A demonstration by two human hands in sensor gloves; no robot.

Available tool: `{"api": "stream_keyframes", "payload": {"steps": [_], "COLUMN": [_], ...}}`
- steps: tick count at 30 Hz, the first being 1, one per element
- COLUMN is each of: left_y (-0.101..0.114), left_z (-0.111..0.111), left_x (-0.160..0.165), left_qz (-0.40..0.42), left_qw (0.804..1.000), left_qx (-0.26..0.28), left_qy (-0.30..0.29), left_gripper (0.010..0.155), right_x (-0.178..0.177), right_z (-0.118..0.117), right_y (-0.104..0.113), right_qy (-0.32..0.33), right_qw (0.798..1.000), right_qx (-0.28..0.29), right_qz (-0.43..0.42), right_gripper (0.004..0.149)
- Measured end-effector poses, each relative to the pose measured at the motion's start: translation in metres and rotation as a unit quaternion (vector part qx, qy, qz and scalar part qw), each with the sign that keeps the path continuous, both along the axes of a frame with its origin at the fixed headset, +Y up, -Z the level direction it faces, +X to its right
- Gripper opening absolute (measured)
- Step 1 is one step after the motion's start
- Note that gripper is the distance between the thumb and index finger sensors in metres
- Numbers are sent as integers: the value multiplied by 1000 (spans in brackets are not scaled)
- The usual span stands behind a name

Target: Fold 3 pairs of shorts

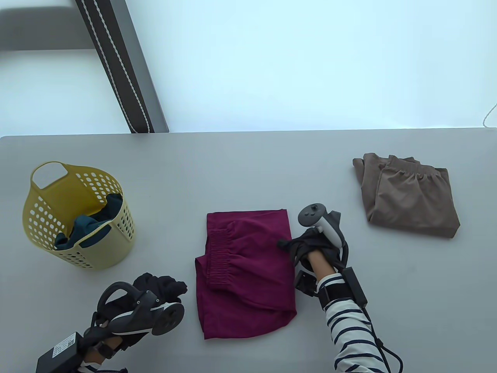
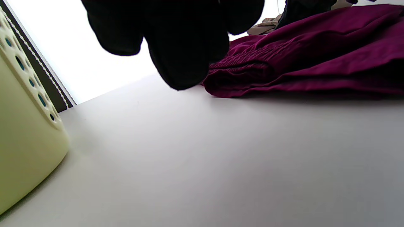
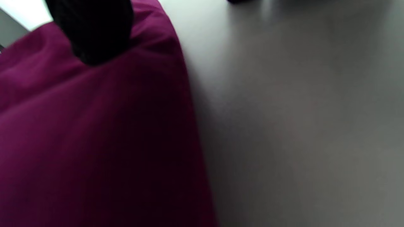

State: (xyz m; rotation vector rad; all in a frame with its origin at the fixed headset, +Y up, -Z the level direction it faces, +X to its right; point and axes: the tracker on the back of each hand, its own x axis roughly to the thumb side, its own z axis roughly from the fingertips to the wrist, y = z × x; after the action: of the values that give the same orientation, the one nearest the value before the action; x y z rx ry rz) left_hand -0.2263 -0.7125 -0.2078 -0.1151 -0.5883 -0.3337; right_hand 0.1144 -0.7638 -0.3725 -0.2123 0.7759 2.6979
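Maroon shorts [image 1: 248, 268] folded on grey table [image 1: 233, 167]; bright backdrop.

Two gloved hands low over the counter's near edge.

The left hand [image 1: 155, 289] hovers near the near-left corner, its fingers [image 2: 186, 47] loosely curled and holding nothing, tracker tilted across its back. The right hand [image 1: 310, 244], striped sleeve behind it, reaches leftward mid-counter, one fingertip [image 3: 94, 34] pressing down on cloth, tracker upright.
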Motion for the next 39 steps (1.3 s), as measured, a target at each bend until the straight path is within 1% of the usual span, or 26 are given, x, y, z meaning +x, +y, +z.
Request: {"api": "stream_keyframes", "payload": {"steps": [2, 3, 4, 6, 8, 11, 13, 14, 15, 16, 18, 20, 21, 23, 24, 25, 26, 27, 28, 29, 30, 32, 34, 35, 36, 39], "left_y": [-1, -2, -2, -1, -1, -1, -1, -1, -1, 0, -1, -1, -1, -2, -2, -2, -2, -2, -2, -2, -2, -2, -2, -2, -2, -2], "left_z": [-1, -1, -1, -1, 0, 0, 0, 0, 0, 0, 0, 0, 0, 0, 0, 0, 0, 0, -1, -1, -1, -1, -2, -2, -2, -3], "left_x": [0, 0, 0, -1, -1, -1, -1, -1, -1, -1, -1, 0, 0, 0, 0, 0, 0, 0, 0, 0, 0, 0, 1, 1, 1, 1], "left_qz": [0, -1, -1, -2, -3, -4, -6, -6, -5, -3, -2, -2, -3, -4, -4, -4, -4, -4, -4, -4, -4, -5, -7, -7, -8, -11], "left_qw": [1000, 1000, 1000, 1000, 1000, 1000, 1000, 1000, 1000, 1000, 1000, 1000, 1000, 1000, 1000, 1000, 1000, 1000, 1000, 1000, 1000, 1000, 1000, 1000, 1000, 999], "left_qx": [-5, -7, -8, -8, -7, -10, -11, -11, -11, -11, -12, -14, -15, -18, -19, -20, -21, -21, -22, -23, -24, -26, -28, -29, -30, -32], "left_qy": [1, 1, 1, 1, 1, -1, -2, -3, -3, -2, -2, -3, -3, -3, -3, -2, -2, -1, -1, -1, 0, -1, -1, -1, 0, 3], "left_gripper": [49, 49, 49, 49, 49, 49, 49, 49, 49, 49, 49, 49, 49, 49, 49, 49, 49, 49, 49, 49, 49, 49, 49, 49, 49, 49], "right_x": [-13, -22, -26, -30, -28, -19, -9, -3, 0, 7, 17, 27, 37, 53, 62, 77, 87, 106, 113, 134, 150, 176, 199, 210, 218, 241], "right_z": [2, 3, 4, 5, 6, 7, 10, 11, 12, 12, 10, 7, 2, -5, -9, -13, -15, -16, -16, -16, -15, -14, -10, -8, -7, 2], "right_y": [1, 2, 3, 4, 5, 10, 23, 35, 40, 54, 73, 89, 101, 114, 121, 131, 138, 147, 149, 155, 156, 152, 138, 129, 119, 79], "right_qy": [15, 15, 11, 4, -20, -44, -77, -93, -96, -101, -110, -125, -143, -181, -198, -214, -228, -250, -258, -287, -301, -307, -320, -330, -337, -387], "right_qw": [1000, 999, 997, 997, 996, 995, 984, 971, 967, 956, 943, 932, 923, 906, 892, 873, 859, 830, 818, 774, 742, 695, 660, 654, 654, 666], "right_qx": [11, 35, 54, 69, 82, 83, 89, 86, 84, 80, 78, 91, 105, 125, 145, 176, 196, 236, 247, 284, 303, 327, 333, 332, 332, 311], "right_qz": [23, 38, 45, 37, 15, -42, -132, -202, -221, -263, -306, -329, -341, -363, -379, -401, -415, -440, -450, -488, -517, -562, -592, -594, -591, -558], "right_gripper": [88, 78, 73, 59, 44, 42, 41, 40, 39, 38, 38, 40, 40, 41, 41, 41, 41, 41, 41, 42, 42, 42, 44, 45, 46, 55]}}
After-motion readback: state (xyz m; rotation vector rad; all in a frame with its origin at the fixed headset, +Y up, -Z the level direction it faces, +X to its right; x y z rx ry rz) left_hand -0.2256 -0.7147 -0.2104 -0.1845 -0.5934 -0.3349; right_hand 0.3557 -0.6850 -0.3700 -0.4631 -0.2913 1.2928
